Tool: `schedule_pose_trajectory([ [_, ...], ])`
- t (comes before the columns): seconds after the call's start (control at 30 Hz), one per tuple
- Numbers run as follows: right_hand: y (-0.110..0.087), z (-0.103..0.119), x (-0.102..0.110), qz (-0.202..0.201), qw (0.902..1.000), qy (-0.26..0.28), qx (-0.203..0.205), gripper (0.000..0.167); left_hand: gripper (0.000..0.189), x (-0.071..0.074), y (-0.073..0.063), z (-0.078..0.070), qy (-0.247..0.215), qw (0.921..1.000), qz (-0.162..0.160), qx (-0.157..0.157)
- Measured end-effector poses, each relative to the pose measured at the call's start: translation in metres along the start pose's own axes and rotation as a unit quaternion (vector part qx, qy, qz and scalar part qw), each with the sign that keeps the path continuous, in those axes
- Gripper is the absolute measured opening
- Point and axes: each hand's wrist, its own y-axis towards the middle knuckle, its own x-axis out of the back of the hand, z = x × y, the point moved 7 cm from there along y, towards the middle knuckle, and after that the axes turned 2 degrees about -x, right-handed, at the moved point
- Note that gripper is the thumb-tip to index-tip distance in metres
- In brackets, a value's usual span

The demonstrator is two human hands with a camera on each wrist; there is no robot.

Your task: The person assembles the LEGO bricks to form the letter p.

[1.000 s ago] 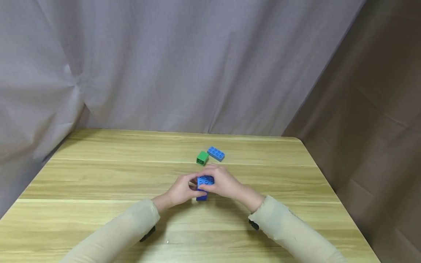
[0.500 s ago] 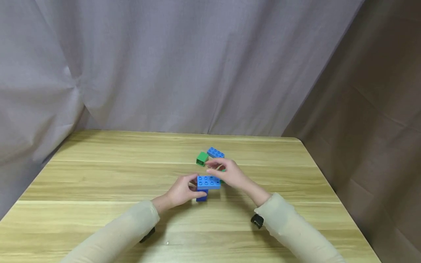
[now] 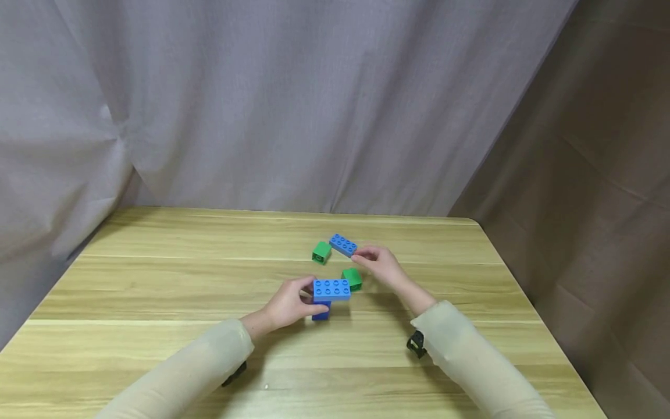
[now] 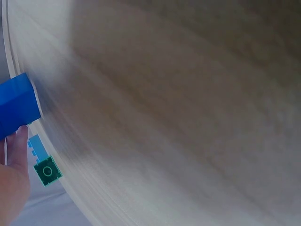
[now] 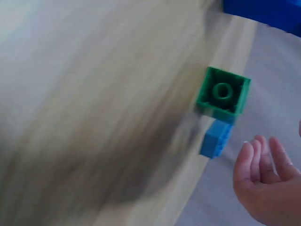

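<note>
My left hand [image 3: 289, 301] grips a dark blue brick [image 3: 321, 311] between thumb and fingers. On top of it sits a light blue eight-stud brick [image 3: 332, 290], jutting out to the right. The left wrist view has the dark blue brick [image 4: 19, 106] at its left edge, with fingertips against it. My right hand [image 3: 382, 266] is at the near right end of another light blue brick [image 3: 343, 245] lying farther back; its thumb and fingertips are apart. In the right wrist view the fingers of that hand [image 5: 268, 183] are loosely bent beside the blue brick [image 5: 216, 139], holding nothing.
A green brick [image 3: 321, 252] lies on its side left of the far blue brick, its hollow underside facing me. A second green brick [image 3: 353, 279] lies just behind the stacked pair. The wooden table [image 3: 157, 262] ends at a grey curtain [image 3: 262, 116].
My right hand has let go of the upper light blue brick and moved back and right to the far blue brick, uncovering the nearer green brick. My left hand has stayed in place.
</note>
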Motion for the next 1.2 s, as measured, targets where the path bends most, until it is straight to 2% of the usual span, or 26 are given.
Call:
schedule_pose_trajectory([
  [0.27, 0.005, -0.029, -0.011, 0.035, 0.9975, -0.038, -0.048, 0.048, 0.035, 0.001, 0.001, 0.001, 0.002, 1.0000, 0.000, 0.005],
  [0.43, 0.005, -0.034, -0.018, 0.054, 0.9931, -0.083, -0.062, 0.055, 0.037, 0.000, 0.001, 0.002, 0.004, 1.0000, 0.001, 0.009],
  [0.6, 0.003, -0.035, -0.021, 0.058, 0.9901, -0.101, -0.078, 0.052, 0.039, -0.002, 0.001, 0.001, 0.020, 0.9997, 0.009, 0.006],
  [0.77, 0.003, -0.033, -0.023, 0.060, 0.9915, -0.096, -0.063, 0.049, 0.039, -0.003, 0.000, -0.001, 0.042, 0.9990, 0.017, 0.006],
  [0.9, 0.003, -0.031, -0.025, 0.071, 0.9923, -0.088, -0.050, 0.048, 0.046, -0.001, -0.001, -0.001, 0.049, 0.9987, 0.016, 0.002],
  [1.07, 0.003, -0.031, -0.025, 0.072, 0.9930, -0.081, -0.048, 0.045, 0.058, 0.004, -0.001, -0.001, 0.018, 0.9998, 0.003, 0.001],
  [1.2, 0.002, -0.031, -0.024, 0.068, 0.9944, -0.066, -0.048, 0.042, 0.057, 0.010, 0.000, -0.008, -0.004, 0.9999, -0.012, -0.008],
])
